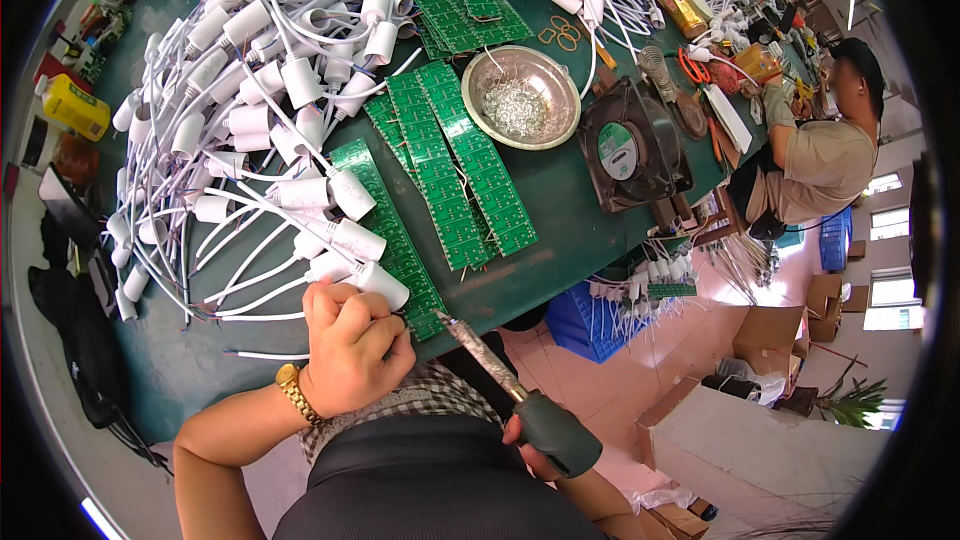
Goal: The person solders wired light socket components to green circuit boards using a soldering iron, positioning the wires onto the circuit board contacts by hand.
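Observation:
My right hand (535, 455) grips a soldering iron (550, 430) by its dark handle, its metal tip at the near end of a green circuit board strip (385, 210). Close to that same end, my left hand (355, 345) is closed with curled fingers; whatever they pinch is hidden. Just beyond the fingers lies a white lamp holder (380, 285), partly over the board. More white lamp holders with cords rest along the strip's left side, and loose cord ends reach toward the left.
A heap of white lamp holders (250, 110) covers the table's left. Other circuit boards (465, 160), a metal bowl (480, 125) with solder scraps and a black fan (632, 145) lie beyond. Below the table edge stands a blue crate (580, 325). A co-worker (830, 155) sits at right.

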`<control>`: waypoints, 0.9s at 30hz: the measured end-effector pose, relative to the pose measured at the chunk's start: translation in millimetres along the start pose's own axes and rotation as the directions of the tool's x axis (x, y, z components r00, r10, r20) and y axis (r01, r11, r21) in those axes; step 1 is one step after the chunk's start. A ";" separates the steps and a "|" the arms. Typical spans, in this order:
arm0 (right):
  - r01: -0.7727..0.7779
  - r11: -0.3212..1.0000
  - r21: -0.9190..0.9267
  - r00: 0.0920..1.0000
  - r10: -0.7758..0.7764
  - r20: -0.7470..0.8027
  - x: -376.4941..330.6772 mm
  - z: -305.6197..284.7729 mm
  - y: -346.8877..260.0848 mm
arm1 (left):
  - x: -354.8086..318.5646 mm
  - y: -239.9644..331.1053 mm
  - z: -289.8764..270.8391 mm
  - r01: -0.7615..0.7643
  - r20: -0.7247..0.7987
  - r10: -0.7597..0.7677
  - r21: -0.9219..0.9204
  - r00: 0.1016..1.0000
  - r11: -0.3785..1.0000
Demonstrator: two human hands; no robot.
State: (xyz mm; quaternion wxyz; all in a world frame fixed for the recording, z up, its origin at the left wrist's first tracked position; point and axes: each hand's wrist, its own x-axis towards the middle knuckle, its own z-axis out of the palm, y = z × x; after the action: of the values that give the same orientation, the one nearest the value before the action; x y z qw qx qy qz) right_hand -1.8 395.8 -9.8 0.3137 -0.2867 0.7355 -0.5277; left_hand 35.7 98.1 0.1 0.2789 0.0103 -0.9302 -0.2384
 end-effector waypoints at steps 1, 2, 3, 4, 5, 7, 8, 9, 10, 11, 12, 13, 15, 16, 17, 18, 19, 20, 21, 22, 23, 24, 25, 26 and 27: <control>-0.130 0.991 0.033 0.991 0.131 -0.026 -3.3 4.8 5.1 | 0.3 -0.3 -0.4 -0.002 0.000 0.002 -0.005 1.000 1.000; -0.129 0.991 0.032 0.991 0.130 -0.027 -3.8 3.1 4.9 | 0.8 -0.7 -1.1 -0.004 -0.001 0.004 -0.004 1.000 1.000; -0.043 0.997 0.058 0.995 0.048 -0.089 6.5 0.9 -9.3 | 0.6 0.1 -0.9 -0.003 0.004 0.003 -0.008 1.000 1.000; 0.043 0.996 0.077 0.988 -0.031 -0.153 12.8 0.9 -17.9 | 0.7 0.3 -1.5 -0.001 0.007 0.001 -0.013 1.000 1.000; 0.068 0.986 0.151 0.979 -0.037 -0.199 13.7 3.8 -15.0 | 0.5 0.7 -1.6 -0.002 0.007 0.002 -0.010 1.000 1.000; 0.104 0.980 0.169 0.973 -0.066 -0.221 20.5 4.6 -17.7 | 0.4 0.3 -1.3 0.001 0.000 -0.001 -0.040 1.000 0.999; 0.137 0.973 0.186 0.966 -0.089 -0.245 23.2 4.8 -18.5 | -0.2 0.3 -1.1 0.000 -0.001 0.000 -0.034 1.000 0.999; 0.141 0.973 0.185 0.965 -0.093 -0.243 23.3 4.6 -16.7 | -0.6 0.2 -0.3 0.001 -0.003 -0.001 -0.039 1.000 0.999; 0.133 0.973 0.189 0.974 -0.093 -0.207 22.0 4.4 -12.1 | -0.7 0.1 0.0 0.002 -0.006 -0.002 -0.044 1.000 0.999; 0.124 0.974 0.191 0.981 -0.092 -0.169 21.5 4.9 -7.6 | -0.5 0.0 -0.3 0.001 -0.005 -0.002 -0.036 1.000 0.999; 0.128 0.973 0.192 0.981 -0.096 -0.168 21.9 6.1 -3.1 | -0.4 0.0 -0.3 0.000 -0.007 -0.001 -0.032 1.000 0.999; 0.140 0.977 0.160 0.979 -0.112 -0.171 23.1 7.7 0.8 | -0.4 -0.1 -0.1 0.000 -0.006 0.000 -0.040 1.000 0.999; 0.156 0.979 0.130 0.976 -0.133 -0.170 26.9 10.5 0.9 | -0.3 -0.8 0.0 -0.001 -0.008 0.000 -0.041 1.000 0.999; 0.138 0.984 0.109 0.973 -0.114 -0.200 31.2 12.2 -3.9 | -0.2 -1.3 0.0 -0.007 -0.010 0.007 -0.044 1.000 0.999; 0.119 0.989 0.089 0.968 -0.095 -0.231 34.4 13.3 -6.6 | 0.1 -1.9 0.0 -0.014 -0.012 0.013 -0.048 1.000 0.999; 0.123 0.988 0.089 0.968 -0.100 -0.228 33.9 15.0 -4.0 | 0.3 -2.1 -0.1 -0.014 -0.015 0.013 -0.044 1.000 0.999; 0.142 0.984 0.106 0.962 -0.112 -0.250 32.3 17.5 1.8 | 0.6 -2.2 -0.3 -0.021 -0.019 0.020 -0.044 1.000 0.999; 0.163 0.979 0.123 0.954 -0.125 -0.272 32.0 19.1 4.3 | 1.0 -2.3 -1.0 -0.029 -0.023 0.028 -0.044 0.999 0.999; 0.169 0.978 0.124 0.954 -0.131 -0.270 33.2 19.1 3.2 | 1.1 -1.8 -1.6 -0.031 -0.016 0.031 -0.041 0.999 0.999; 0.163 0.973 0.162 0.955 -0.114 -0.273 34.5 19.1 1.7 | 0.9 -1.6 -2.4 -0.033 -0.020 0.033 -0.034 0.999 0.999; 0.157 0.967 0.199 0.957 -0.099 -0.274 35.6 18.9 0.5 | 0.9 -1.2 -3.5 -0.045 0.003 0.045 -0.033 0.999 0.998; 0.168 0.965 0.200 0.955 -0.110 -0.275 36.9 18.6 0.8 | 3.5 -1.4 -5.5 -0.061 0.024 0.061 -0.030 0.998 0.998; 0.186 0.957 0.221 0.953 -0.121 -0.279 36.4 18.9 2.9 | 7.6 -0.3 -13.4 -0.116 0.067 0.115 0.008 0.991 0.993; 0.204 0.948 0.242 0.950 -0.132 -0.284 34.9 19.4 4.0 | 12.1 1.8 -22.4 -0.123 0.062 0.122 0.017 0.991 0.992; 0.221 0.945 0.242 0.945 -0.146 -0.291 33.8 22.0 4.7 | 18.8 2.0 -31.0 -0.139 0.043 0.139 0.000 0.989 0.990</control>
State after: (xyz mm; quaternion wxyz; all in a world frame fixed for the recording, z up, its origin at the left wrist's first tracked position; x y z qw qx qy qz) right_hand -7.0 358.6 -25.1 0.1960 -0.2344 0.6619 -0.6845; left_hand 36.2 83.4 33.3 0.2749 -0.0593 -0.9348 -0.2171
